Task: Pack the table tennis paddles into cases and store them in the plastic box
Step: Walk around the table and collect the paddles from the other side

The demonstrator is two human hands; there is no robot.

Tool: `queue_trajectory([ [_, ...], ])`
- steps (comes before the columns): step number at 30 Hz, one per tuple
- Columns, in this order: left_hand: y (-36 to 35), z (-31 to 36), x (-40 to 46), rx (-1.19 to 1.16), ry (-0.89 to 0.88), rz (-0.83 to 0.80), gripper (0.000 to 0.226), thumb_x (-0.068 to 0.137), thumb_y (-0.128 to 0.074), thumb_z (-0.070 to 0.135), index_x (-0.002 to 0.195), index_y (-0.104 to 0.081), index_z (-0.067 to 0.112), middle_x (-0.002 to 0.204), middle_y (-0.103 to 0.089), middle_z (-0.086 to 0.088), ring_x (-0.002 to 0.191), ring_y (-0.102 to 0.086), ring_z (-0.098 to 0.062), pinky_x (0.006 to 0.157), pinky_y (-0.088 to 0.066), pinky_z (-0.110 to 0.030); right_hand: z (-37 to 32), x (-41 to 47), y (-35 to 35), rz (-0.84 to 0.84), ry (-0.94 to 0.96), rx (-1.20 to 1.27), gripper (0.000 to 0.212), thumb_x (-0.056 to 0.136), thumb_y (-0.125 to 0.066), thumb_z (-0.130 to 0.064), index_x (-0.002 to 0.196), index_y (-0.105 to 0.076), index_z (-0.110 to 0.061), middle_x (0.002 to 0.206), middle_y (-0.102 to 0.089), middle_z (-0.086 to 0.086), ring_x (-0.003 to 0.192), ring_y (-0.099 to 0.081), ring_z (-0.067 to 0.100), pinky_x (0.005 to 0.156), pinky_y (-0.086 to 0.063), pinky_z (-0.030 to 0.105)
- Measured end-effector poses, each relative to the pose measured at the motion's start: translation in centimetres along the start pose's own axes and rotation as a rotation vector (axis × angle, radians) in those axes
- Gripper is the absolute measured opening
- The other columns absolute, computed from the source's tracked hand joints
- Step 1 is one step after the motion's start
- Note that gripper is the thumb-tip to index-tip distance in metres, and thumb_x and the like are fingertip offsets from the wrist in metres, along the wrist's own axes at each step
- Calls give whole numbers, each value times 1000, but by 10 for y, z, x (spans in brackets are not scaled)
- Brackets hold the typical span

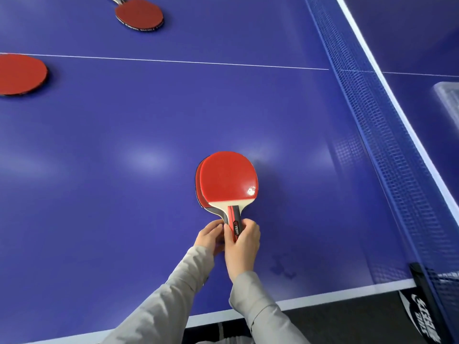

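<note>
Two paddles are stacked face to face, and both hands hold them by the handles above the blue worktop point(124, 170). The top paddle point(228, 180) shows its red rubber, a pale wood band at the neck and a black-and-red handle. The lower paddle point(200, 192) peeks out along the left edge of the top one, slightly offset.

The right hand point(244, 240) forms the main grip: fingers and thumb are curled round the handles, clamped on them from the right and below. The left hand point(211, 235) sits just left of that grip, with its fingertips pinching the handles from the other side. Both blades point away from the grip, up the worktop. Whether the blades touch the worktop or are held just above it cannot be told. Grey sleeves point(178, 289) run back from both wrists toward the near edge.

Well away from the grip, far up and to the left, a third paddle point(139, 14) lies red side up. A fourth paddle point(21, 74) lies at the left border, partly cut off. To the right of the grip, the net point(377, 145) runs along the worktop. Beyond the net, at the right border, stands a blurred pale box point(448, 100).
</note>
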State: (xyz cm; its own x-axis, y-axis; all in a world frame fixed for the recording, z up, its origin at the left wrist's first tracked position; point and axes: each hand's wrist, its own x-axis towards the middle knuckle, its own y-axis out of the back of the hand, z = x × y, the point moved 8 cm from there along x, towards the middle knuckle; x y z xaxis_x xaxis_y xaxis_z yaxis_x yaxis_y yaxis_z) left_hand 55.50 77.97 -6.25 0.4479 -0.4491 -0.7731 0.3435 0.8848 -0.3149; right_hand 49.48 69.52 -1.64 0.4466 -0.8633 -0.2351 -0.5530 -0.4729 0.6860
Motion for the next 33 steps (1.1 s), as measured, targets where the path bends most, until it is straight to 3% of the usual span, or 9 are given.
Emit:
queue_trajectory([
  [4,0,-1,1,-44,28,21,22,99,-43,22,91,-59,9,56,-66,1,47,-61,-9,45,-48,-20,3,-1,0,-55,30,0,33,86,-66,-30,108,-52,-9,102,-54,1,104,-51,25,86,-41,38],
  [9,-10,4,2,69,11,49,26,88,-63,32,83,-57,8,69,-61,-3,60,-63,-13,55,-55,-24,19,-7,17,-148,100,34,29,94,-54,-28,121,-51,-18,113,-50,-11,109,-52,15,97,-40,39],
  [13,-9,14,1,312,-56,144,28,83,-70,25,87,-48,8,77,-55,-4,62,-58,-16,57,-50,-24,42,-2,39,-175,176,-263,46,96,-48,-36,138,-40,-20,140,-43,-5,131,-37,14,101,-32,33],
  [18,-3,24,-5,341,-115,173,27,87,-64,21,75,-42,12,68,-46,-2,55,-49,-16,51,-44,-21,75,5,57,-292,174,-656,58,98,-33,-46,149,-18,-25,156,-18,-3,143,-17,15,110,-26,34],
  [24,-12,26,-25,452,-170,75,20,89,-62,17,81,-46,8,65,-43,-2,56,-46,-16,44,-44,-12,116,-3,103,-255,13,-759,58,98,-31,-47,149,-18,-25,157,-17,-2,144,-16,15,112,-25,34],
  [29,-48,11,-44,539,-200,-91,19,88,-63,16,88,-49,4,67,-39,-2,60,-42,-15,57,-44,-22,167,-31,148,-194,-176,-694,56,98,-33,-46,148,-20,-24,155,-22,-1,143,-19,15,112,-28,35],
  [33,-89,-17,-66,609,-176,-249,30,76,-72,28,84,-49,10,65,-42,0,61,-43,-15,58,-44,-25,221,-74,173,-176,-352,-629,56,98,-32,-46,148,-19,-24,155,-22,-3,143,-18,15,112,-25,35],
])
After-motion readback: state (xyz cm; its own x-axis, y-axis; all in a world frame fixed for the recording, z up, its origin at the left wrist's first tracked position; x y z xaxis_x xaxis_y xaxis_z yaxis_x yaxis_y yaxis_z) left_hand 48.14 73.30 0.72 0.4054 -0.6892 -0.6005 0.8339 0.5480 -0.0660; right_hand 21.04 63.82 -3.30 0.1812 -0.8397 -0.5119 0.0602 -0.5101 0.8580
